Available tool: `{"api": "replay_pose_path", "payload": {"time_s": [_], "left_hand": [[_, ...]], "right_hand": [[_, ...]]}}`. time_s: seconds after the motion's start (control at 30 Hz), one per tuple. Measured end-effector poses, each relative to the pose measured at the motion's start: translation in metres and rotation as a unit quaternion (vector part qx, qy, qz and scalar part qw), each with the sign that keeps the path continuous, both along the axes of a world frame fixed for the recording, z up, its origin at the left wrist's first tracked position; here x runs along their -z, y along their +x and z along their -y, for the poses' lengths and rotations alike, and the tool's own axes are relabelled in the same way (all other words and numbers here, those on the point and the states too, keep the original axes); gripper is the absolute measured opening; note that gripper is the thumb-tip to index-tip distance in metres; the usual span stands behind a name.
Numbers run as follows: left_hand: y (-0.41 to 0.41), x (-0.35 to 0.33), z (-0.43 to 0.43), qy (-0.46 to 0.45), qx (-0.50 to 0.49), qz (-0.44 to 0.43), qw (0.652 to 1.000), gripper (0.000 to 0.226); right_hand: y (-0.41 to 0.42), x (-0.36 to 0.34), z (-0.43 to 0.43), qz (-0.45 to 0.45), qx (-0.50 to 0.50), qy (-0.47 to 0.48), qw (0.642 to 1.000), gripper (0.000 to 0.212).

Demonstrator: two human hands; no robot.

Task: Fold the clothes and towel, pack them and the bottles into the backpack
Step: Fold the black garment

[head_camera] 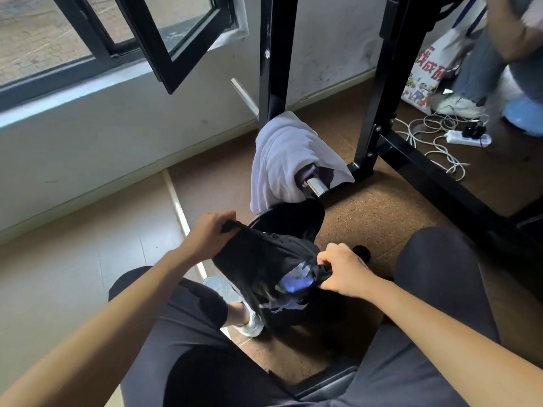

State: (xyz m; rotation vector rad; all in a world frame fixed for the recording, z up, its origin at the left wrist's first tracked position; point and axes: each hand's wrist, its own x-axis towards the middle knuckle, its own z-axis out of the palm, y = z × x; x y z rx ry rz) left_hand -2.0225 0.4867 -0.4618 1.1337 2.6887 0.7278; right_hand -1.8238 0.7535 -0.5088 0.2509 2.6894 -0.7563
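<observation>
Limp black printed garment (264, 259), gripped at both ends.
Left hand (210, 230) clutches its nine-o'clock edge, right hand (343, 270) its three-o'clock edge; pale soft cloth (279, 160) drapes at twelve.

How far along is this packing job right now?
Nothing looks finished: no folded piece is in view. In hand: the left hand and right hand grip a black garment by its edges, unfolded. Remaining: the pale cloth draped over a chrome bar, plus packing; I see no backpack or bottles.
</observation>
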Motion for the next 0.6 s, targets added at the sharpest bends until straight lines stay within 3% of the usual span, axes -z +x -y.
{"api": "replay_pose_path", "payload": {"time_s": [0.13,0.23,0.37,0.5,0.6], "left_hand": [[0.011,-0.029,0.004,0.097,0.009,-0.087,0.992,0.028],[0.020,-0.048,0.002,0.160,0.022,-0.100,0.982,0.036],[0.038,-0.076,-0.001,0.211,0.068,-0.082,0.972,0.050],[0.049,-0.106,0.002,0.247,0.124,-0.040,0.960,0.035],[0.056,-0.122,0.002,0.250,0.154,-0.002,0.956,0.043]], "right_hand": [[-0.002,-0.015,0.006,0.041,-0.114,0.018,0.992,0.043],[-0.011,-0.037,0.014,0.039,-0.090,-0.048,0.994,0.060],[-0.037,-0.055,0.025,-0.156,0.037,-0.146,0.976,0.019],[-0.074,-0.064,0.032,-0.145,0.021,-0.119,0.982,0.075],[-0.097,-0.073,0.039,-0.086,0.001,-0.111,0.990,0.086]]}}
